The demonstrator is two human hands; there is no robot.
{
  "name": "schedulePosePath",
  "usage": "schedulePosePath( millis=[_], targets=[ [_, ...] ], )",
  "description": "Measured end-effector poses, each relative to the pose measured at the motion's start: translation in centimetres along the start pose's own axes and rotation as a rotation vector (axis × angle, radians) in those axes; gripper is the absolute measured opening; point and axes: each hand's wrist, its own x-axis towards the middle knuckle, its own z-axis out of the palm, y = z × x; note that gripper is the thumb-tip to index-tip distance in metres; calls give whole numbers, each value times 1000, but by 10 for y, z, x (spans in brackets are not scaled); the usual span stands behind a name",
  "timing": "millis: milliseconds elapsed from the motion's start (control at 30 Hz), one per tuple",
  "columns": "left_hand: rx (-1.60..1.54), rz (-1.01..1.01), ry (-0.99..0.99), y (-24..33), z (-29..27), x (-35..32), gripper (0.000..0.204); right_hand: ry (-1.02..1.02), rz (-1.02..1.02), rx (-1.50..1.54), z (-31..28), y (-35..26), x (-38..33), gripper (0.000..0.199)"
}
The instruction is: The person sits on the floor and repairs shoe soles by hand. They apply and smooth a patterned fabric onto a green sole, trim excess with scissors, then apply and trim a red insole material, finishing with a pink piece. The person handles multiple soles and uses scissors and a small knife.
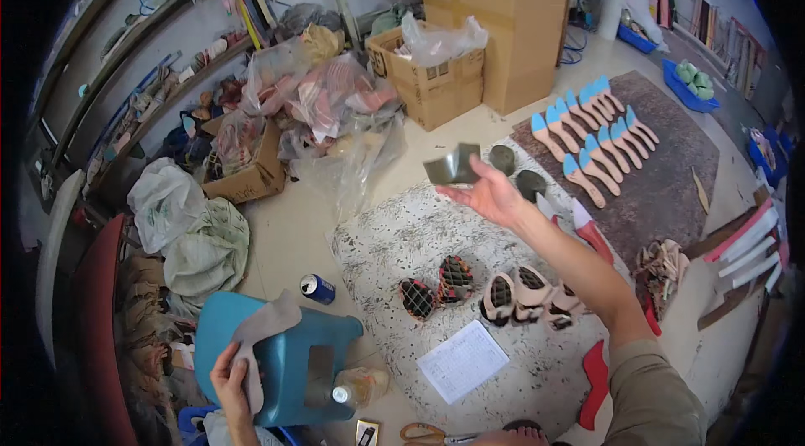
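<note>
My right hand (490, 194) reaches out over the speckled board and holds a glossy olive-green bent piece (453, 166) between thumb and fingers. Just beyond it sit two round dark green pieces (503, 159). My left hand (231, 381) grips a grey curved flat strip (267, 320) over the blue plastic stool (220, 333). Lower on the board lie two dark patterned shoe uppers (455, 278) and several beige-and-black uppers (531, 287). A sheet of paper with writing (463, 360) rests nearer to me.
Insoles with blue ends (597, 179) lie in rows on a dark mat at the right. A blue can (317, 288) and a bottle (360, 387) stand beside the stool. Scissors (423, 433) lie at the lower edge. Cartons (444, 94) and plastic bags (335, 98) fill the back.
</note>
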Motion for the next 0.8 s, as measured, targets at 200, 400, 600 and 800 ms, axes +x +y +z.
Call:
schedulePosePath(
  millis=[200,400,600,800],
  targets=[
    [26,150,28,22,2,-22,54,-156,-240,-256,124,-47,-98,50],
    [-202,-27,-262,111,110,-114,57,-139,-559,-255,203,-29,-222,79],
    [-282,-400,-942,148,143,-238,26,64,-541,-150,242,-17,-294,97],
    [-110,-674,-1065,74,97,-262,21,44,-368,-198,249,31,-353,70]
  ],
)
